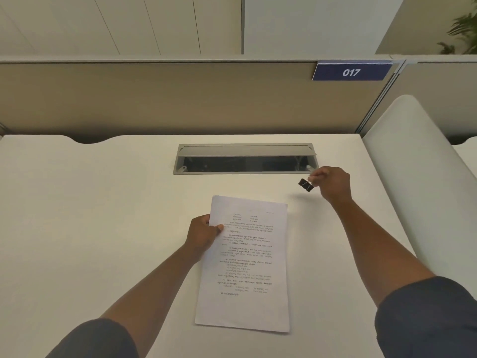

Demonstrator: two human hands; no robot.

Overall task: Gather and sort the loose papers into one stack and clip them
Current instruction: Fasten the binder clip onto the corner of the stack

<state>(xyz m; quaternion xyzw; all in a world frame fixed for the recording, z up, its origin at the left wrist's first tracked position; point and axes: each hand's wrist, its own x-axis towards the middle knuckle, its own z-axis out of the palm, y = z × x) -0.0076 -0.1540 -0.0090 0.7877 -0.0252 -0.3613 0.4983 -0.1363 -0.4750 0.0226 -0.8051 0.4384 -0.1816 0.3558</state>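
Observation:
A stack of white printed papers [247, 264] lies squared up in the middle of the white desk [103, 215]. My left hand [202, 235] grips the stack's upper left edge, thumb on top of the page. My right hand [331, 183] is raised above the desk to the upper right of the stack and pinches the wire handles of a black binder clip [306, 185], which hangs out to the left of my fingers. The clip is clear of the papers.
A grey cable tray [245, 158] with an open lid is set into the desk behind the papers. A beige partition [154, 99] with a blue "017" sign [351, 72] stands at the back. A white rounded divider [413, 177] borders the desk's right side.

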